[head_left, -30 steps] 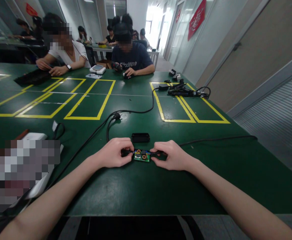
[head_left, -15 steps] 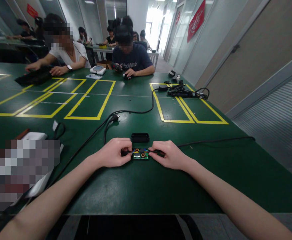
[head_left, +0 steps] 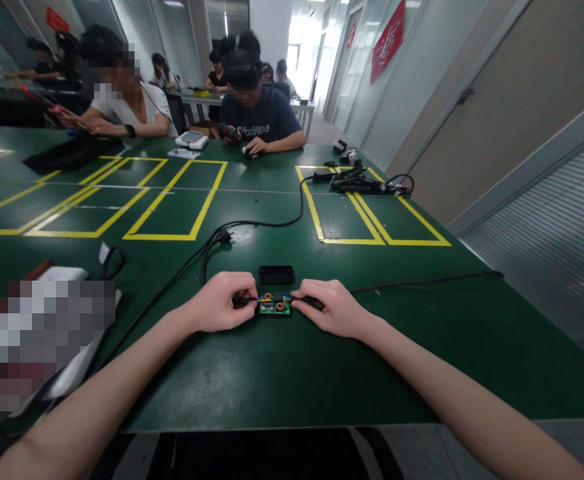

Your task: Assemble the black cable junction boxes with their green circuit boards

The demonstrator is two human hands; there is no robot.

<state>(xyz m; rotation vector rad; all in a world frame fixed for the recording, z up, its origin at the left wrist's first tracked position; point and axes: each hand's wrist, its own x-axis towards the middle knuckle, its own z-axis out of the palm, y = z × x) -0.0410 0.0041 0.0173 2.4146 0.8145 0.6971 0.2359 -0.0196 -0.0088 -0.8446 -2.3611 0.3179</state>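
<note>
A small green circuit board [head_left: 275,305] with copper coils and blue and yellow wires lies on the green table between my hands. My left hand [head_left: 226,301] pinches the black cable at the board's left end. At its right end, my right hand [head_left: 329,307] is closed on another black cable [head_left: 402,283], which runs off to the right. Just beyond the board sits an open black plastic case half [head_left: 277,274]. Fingertips of both hands touch or nearly touch the board's ends.
A black plug [head_left: 225,236] with its cable lies ahead on the left. Bundled black cables [head_left: 357,180] rest by yellow tape rectangles. A partly blurred item with a white edge [head_left: 79,370] is at left. Two people [head_left: 262,113] [head_left: 137,107] sit across the table [head_left: 292,387].
The view has shifted slightly, moving most things a little left. Both hands keep their grips. The person at the far left has raised their hands, now with something red in them.
</note>
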